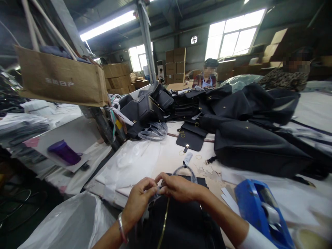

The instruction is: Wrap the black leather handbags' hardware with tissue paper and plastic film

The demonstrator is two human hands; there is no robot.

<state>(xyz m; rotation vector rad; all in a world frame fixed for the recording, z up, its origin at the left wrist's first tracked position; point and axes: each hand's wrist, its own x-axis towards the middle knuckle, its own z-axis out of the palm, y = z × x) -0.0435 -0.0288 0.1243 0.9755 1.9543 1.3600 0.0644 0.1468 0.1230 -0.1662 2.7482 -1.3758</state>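
In front of me at the bottom of the view stands a black bag with a gold zipper along it. Over its upper left side my left hand pinches a bit of clear plastic wrap, thumb and forefinger together. My right hand meets it there, its fingers closed at the same wrap; what exactly lies between the fingertips is partly hidden. A plastic-wrapped handle arches up behind my right hand, with a white tag beside it.
A blue tape dispenser stands at the right. Black bags are heaped across the table, with a small black pouch before them. Clear plastic bags hang at lower left. Two people sit across the table; another shows farther back.
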